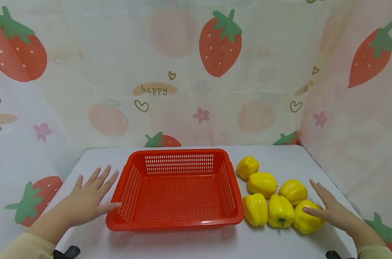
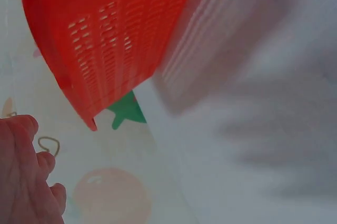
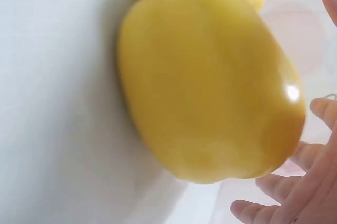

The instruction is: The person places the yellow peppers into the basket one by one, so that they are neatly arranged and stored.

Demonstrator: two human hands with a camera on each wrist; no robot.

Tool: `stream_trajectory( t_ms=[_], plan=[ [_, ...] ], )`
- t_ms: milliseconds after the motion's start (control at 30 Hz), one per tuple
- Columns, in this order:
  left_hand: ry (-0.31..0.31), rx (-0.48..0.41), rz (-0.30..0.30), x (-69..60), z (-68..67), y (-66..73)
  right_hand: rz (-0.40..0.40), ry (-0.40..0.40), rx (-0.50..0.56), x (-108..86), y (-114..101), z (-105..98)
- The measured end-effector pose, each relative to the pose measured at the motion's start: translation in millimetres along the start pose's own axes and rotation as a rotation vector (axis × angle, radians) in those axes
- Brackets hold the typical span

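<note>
Table [image 1: 273, 154], left hand [image 1: 85, 201] splayed, yellow peppers [image 1: 281, 208] between red basket [image 1: 176, 226] and splayed right hand [image 1: 333, 210]

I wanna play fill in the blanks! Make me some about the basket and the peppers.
1. The basket is coloured ____.
2. The number of yellow peppers on the table is ____.
3. The peppers are nearer to the ____ hand.
4. The word in the middle of the backdrop is ____.

Missing words: red; six; right; happy.

The left wrist view is cropping the red basket [image 2: 116, 40] at eleven o'clock and the left hand [image 2: 23, 176] at eight.
</note>
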State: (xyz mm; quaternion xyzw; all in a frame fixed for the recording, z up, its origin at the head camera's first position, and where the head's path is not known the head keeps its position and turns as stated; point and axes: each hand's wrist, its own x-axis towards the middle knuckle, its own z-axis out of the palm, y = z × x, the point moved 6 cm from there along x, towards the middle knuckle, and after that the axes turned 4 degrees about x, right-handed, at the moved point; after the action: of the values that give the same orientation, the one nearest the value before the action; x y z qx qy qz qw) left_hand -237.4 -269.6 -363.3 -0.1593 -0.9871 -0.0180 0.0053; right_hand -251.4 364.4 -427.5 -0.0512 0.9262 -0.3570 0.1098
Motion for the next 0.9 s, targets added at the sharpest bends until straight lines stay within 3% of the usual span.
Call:
stream_trajectory(
  t_ms=[367,500,900],
  plan=[
    [-0.003,-0.053,0.024,-2.1,12.9,4.6,0.031,-0.027,0.009,-3.0,7,17],
    [0.001,-0.082,0.06,-3.3,14.0,9.5,0.029,-0.009,-0.02,-3.8,8,18],
    [0.019,-0.044,0.106,-3.4,22.5,14.5,0.063,0.032,-0.099,-4.7,21,11]
  ],
)
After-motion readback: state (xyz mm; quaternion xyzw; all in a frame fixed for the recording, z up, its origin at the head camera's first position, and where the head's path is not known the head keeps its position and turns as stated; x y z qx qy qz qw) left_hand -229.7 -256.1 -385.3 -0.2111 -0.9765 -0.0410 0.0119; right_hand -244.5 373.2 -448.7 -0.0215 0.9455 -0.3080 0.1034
